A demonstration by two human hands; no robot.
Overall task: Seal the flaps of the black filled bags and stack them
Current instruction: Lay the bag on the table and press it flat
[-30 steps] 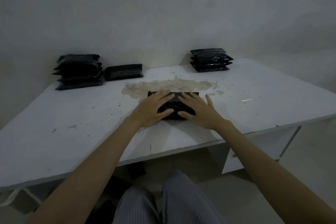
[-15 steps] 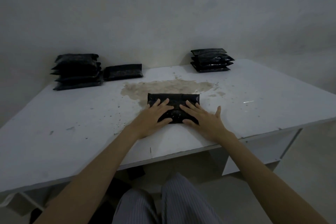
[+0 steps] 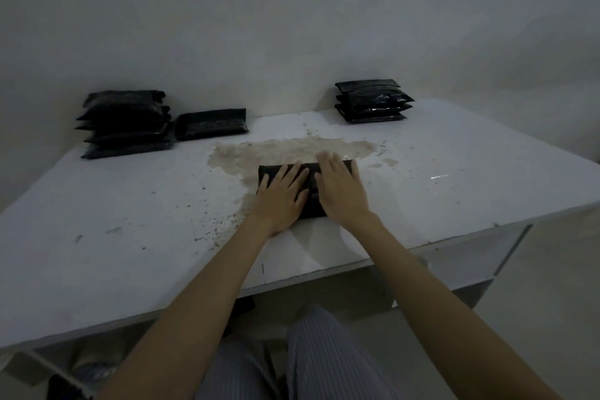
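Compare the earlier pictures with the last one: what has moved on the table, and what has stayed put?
Both hands slid forward again over the bag; the right hand now reaches its far edge, the left hand stays flat beside it. Nothing was gripped or released. The bag, both stacks and the single bag stayed put.

Wall (image 3: 292, 26): plain, pale | Table (image 3: 113, 221): white, brown-stained top (image 3: 292, 149), speckled | Floor (image 3: 552, 318): pale | Light: dim

Your way across the white table (image 3: 454, 172) stays open to the right and to the near left. At the back wall, the left stack (image 3: 125, 123), a single bag (image 3: 212, 123) just beside it and the right stack (image 3: 371, 101) block you.
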